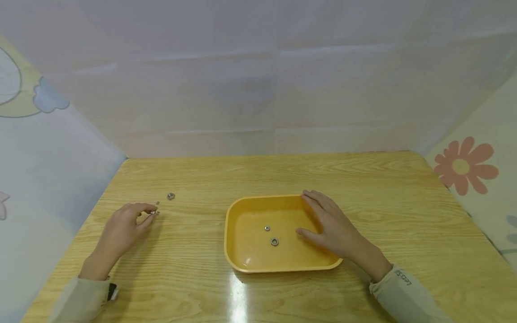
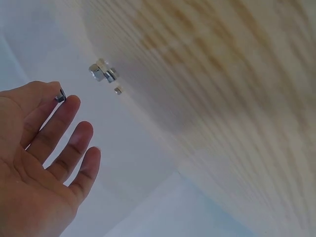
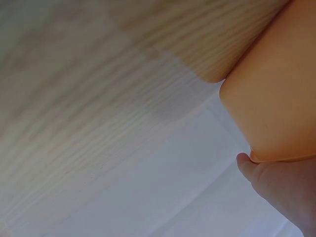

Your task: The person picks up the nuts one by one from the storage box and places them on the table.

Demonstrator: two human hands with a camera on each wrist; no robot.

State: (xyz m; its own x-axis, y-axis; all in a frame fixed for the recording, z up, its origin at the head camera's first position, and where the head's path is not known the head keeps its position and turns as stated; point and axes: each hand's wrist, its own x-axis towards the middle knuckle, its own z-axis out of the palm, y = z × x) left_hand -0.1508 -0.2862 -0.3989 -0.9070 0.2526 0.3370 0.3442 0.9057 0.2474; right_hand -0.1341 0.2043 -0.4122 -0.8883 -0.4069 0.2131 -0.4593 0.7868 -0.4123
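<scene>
At the left of the table, my left hand pinches a small metal nut between thumb and index finger, the other fingers loosely bent. Just beyond the fingertips lie a larger nut and a tiny nut. My right hand rests over the right side of a yellow plastic tray. Its fingers stretch along the far right rim, with the thumb over the inside. Inside the tray lie a hex nut and a smaller nut.
The wood-grain table carries the tray near its middle. A pale sheet rises behind the far edge. Printed coverings stand at both sides, the right one bearing a flower.
</scene>
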